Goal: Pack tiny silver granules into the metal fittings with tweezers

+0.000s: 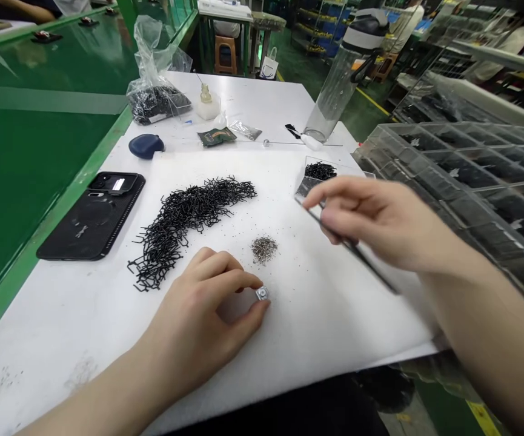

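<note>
My left hand (pixel 216 303) rests on the white sheet (pixel 325 327), thumb and index finger pinching a small silver metal part (pixel 262 293). Just beyond it lies a little heap of tiny metallic pieces (pixel 264 249). My right hand (pixel 371 218) is raised over the sheet's right side, closed around a pair of dark tweezers (pixel 357 251), slightly blurred. Their tips point toward a clear plastic box (pixel 305 184) with short black bent pieces (pixel 320 171) in it. To the left spreads a long pile of black bent pieces (pixel 189 218).
A black phone (pixel 93 218) and a dark blue rounded object (pixel 146 146) lie at the left. Behind stand a bag of black pieces (pixel 157 100), a small bottle (pixel 206 103) and a tall clear bottle (pixel 338 85). Compartmented plastic trays (pixel 475 175) flank the right.
</note>
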Available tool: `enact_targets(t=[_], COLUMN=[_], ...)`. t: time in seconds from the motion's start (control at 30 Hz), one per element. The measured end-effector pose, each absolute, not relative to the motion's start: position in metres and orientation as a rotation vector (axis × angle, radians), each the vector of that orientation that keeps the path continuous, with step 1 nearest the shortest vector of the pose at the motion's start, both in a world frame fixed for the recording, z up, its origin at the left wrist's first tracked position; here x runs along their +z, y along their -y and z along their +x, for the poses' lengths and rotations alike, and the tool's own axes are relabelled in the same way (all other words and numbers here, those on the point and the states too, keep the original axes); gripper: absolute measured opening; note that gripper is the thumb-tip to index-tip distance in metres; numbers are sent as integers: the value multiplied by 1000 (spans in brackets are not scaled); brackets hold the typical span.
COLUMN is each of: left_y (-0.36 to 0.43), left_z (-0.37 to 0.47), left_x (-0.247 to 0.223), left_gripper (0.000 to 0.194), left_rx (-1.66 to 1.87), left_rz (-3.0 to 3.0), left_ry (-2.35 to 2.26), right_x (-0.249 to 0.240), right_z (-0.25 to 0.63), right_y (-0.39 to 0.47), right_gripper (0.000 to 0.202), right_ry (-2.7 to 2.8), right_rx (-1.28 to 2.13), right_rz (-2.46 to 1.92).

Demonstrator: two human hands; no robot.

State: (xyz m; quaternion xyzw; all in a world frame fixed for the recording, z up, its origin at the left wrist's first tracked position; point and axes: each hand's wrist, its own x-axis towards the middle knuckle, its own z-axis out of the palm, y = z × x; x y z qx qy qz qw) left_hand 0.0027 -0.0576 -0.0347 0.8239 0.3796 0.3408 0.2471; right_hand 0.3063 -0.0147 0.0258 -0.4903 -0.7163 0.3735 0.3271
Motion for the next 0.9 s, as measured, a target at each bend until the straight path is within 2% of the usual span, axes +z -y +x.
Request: enact_targets(t=[0.13,0.27,0.47,0.67,0.9], left_y=[60,63,65,66,65], left_z=[3,4,5,3,4], left_x=[-31,-25,-19,-18,-16], left_gripper=[18,21,22,25,25], left_rx=[939,936,844,836,808], left_rz=[2202,2163,2155,2170,2157], left_ry=[-1032,-1025,-1102,-1078,-1069], right_x=[21,2,-6,-8,-10], right_z=[303,296,287,291,292], right_y=[-8,-4,13,10,9], right_gripper=[45,26,4,19,6], right_ry=[1683,1518,1608,1933,1851], right_rx=[1239,1493,1312,1046,1095], right_rz=[-1025,-906,-1004,-972,-1155])
